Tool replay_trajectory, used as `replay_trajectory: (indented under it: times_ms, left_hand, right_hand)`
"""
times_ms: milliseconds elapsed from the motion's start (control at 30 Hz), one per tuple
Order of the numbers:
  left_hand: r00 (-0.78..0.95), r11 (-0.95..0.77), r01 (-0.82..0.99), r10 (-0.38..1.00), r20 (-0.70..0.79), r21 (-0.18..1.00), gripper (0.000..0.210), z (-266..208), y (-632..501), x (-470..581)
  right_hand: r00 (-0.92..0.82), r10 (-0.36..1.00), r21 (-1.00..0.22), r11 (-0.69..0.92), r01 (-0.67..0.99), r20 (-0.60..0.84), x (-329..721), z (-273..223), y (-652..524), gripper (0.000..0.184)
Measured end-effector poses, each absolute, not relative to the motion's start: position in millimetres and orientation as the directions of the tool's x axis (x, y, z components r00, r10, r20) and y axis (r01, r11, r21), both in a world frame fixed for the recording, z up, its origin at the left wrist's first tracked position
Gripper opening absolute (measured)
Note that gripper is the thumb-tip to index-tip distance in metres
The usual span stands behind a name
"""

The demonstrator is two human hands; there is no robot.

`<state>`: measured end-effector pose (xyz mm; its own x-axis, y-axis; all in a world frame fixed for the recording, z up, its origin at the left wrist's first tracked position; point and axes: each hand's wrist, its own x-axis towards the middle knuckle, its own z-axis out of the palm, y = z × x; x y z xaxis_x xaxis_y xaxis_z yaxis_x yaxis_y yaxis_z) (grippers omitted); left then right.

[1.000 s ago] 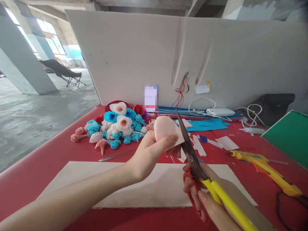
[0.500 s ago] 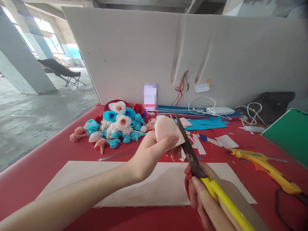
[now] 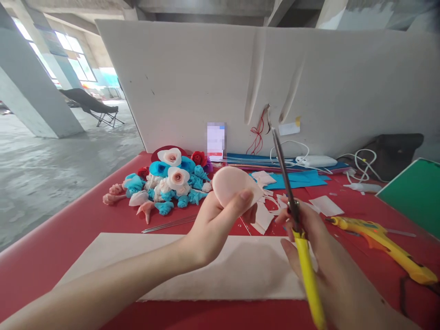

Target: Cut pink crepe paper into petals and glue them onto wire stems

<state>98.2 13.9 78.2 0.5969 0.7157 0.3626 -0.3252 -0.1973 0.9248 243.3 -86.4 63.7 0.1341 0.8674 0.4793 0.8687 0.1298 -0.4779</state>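
My left hand (image 3: pixel 215 222) pinches a pale pink foam petal (image 3: pixel 231 182), rounded at the top, held above the red table (image 3: pixel 51 243). My right hand (image 3: pixel 330 270) grips yellow-handled scissors (image 3: pixel 292 215) with the blades closed and pointing upward, just right of the petal and apart from it. Under both hands lies a long pale foam sheet (image 3: pixel 192 266). White offcuts (image 3: pixel 264 213) lie on the table beyond my fingers.
A heap of blue, white, pink and red foam flowers (image 3: pixel 165 181) sits at the back left with thin wires (image 3: pixel 168 223) in front. A yellow glue gun (image 3: pixel 381 240) lies at right, a green board (image 3: pixel 415 192) beyond it. Blue sheets (image 3: pixel 295 178), cables and a white partition (image 3: pixel 240 82) stand behind.
The scissors have come off the petal's edge, swung upright and moved right. My left hand has turned the petal slightly leftward.
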Motion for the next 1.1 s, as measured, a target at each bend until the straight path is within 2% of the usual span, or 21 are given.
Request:
replay_trajectory:
  times_ms: [133,233,300,500,933,1100]
  left_hand:
    - [0.561,-0.255,-0.352,0.713,0.421,0.901,0.03,78,15,97]
    - [0.534,-0.296,-0.357,0.713,0.454,0.886,0.026,75,18,95]
    - [0.524,-0.309,-0.353,0.717,0.46,0.883,0.023,73,19,94]
    - [0.52,-0.275,-0.478,0.676,0.522,0.834,0.018,75,19,94]
    - [0.535,-0.235,-0.518,0.662,0.525,0.823,0.021,76,22,94]
    - [0.558,-0.243,-0.544,0.61,0.563,0.803,0.021,77,26,93]
  right_hand:
    - [-0.009,0.81,-0.261,0.199,0.945,0.586,252,58,-86,0.05]
    - [-0.087,0.768,-0.089,0.184,0.979,0.634,257,56,-85,0.052]
    - [-0.111,0.755,-0.029,0.17,0.985,0.647,257,56,-85,0.051]
    - [-0.091,0.739,-0.074,0.187,0.98,0.668,254,60,-87,0.036]
    - [-0.192,0.738,0.035,0.224,0.974,0.646,261,55,-94,0.045]
    - [-0.18,0.729,-0.004,0.243,0.97,0.66,262,57,-97,0.045]
